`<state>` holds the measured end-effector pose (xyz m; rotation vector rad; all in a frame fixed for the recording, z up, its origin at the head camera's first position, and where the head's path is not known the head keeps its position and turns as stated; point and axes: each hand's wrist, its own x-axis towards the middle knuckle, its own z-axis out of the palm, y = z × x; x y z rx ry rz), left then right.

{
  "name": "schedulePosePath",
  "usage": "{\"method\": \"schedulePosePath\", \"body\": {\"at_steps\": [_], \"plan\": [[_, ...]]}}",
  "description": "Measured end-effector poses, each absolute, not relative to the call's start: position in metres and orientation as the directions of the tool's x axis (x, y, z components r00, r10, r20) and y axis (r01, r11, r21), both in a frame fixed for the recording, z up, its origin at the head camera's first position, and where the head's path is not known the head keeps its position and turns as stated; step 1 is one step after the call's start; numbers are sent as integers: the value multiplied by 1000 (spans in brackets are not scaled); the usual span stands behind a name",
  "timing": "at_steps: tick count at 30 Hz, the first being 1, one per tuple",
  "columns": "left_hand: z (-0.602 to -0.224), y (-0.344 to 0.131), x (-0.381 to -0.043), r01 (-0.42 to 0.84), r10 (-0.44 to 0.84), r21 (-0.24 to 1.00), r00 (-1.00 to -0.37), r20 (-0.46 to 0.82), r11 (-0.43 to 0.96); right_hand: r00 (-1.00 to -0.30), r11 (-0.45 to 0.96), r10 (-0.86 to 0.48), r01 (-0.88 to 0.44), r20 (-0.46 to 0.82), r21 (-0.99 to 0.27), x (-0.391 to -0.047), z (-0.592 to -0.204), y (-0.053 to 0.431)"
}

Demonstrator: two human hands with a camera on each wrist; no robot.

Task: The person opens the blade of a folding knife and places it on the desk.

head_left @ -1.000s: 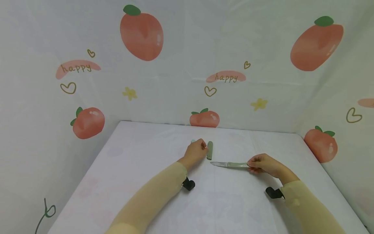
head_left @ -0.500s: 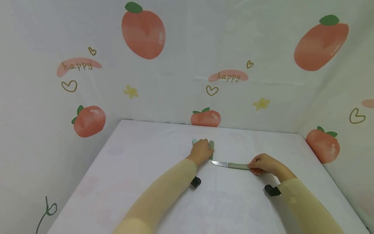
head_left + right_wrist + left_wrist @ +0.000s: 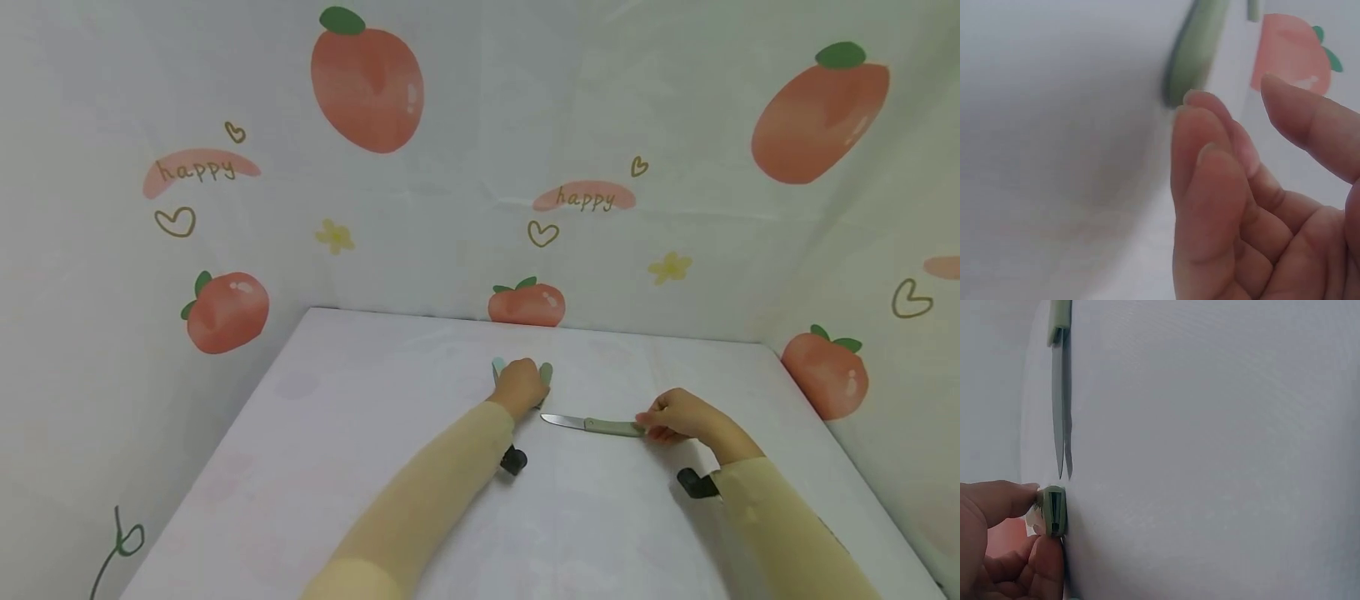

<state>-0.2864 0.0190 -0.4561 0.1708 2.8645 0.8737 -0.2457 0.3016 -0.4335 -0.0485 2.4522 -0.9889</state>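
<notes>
A small knife (image 3: pixel 615 427) with a green handle and bare blade lies on the table, its tip pointing left. My right hand (image 3: pixel 678 421) is at the handle's end. In the right wrist view the thumb (image 3: pixel 1307 122) stands apart from the fingers, and the knife's handle (image 3: pixel 1197 53) is not pinched between them. Thumb and fingers of my left hand (image 3: pixel 520 387) pinch a green blade sheath (image 3: pixel 547 375). The slot in the end of the sheath (image 3: pixel 1055 511) faces the knife blade (image 3: pixel 1058 403) in the left wrist view, close to its tip but apart from it.
A pale teal item (image 3: pixel 498 365) lies just left of my left hand, partly hidden by it. The white-covered table (image 3: pixel 375 417) ends at a fruit-printed cloth wall (image 3: pixel 442 250) behind.
My left hand has moved right and taken hold of the green sheath, which is now slightly tilted. My right hand's thumb and fingers have loosened from the knife handle; the knife has barely moved.
</notes>
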Motion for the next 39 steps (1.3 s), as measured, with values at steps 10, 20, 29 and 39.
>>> {"method": "schedulePosePath", "body": {"at_steps": [10,20,29,39], "plan": [[-466,17,-288,107,170,614,-984,-46,782,-881,725,-297,43,-368,-688,-238,-410,289],[-468,5,-282,139,181,767,-983,31,626,-916,682,-308,-24,-257,-731,-232,-392,267],[-457,0,-268,139,207,866,-978,42,481,-966,667,-254,-134,-55,-733,-227,-388,241],[-450,4,-246,158,246,932,-966,78,326,-982,590,-158,-176,101,-788,-227,-405,217]]}}
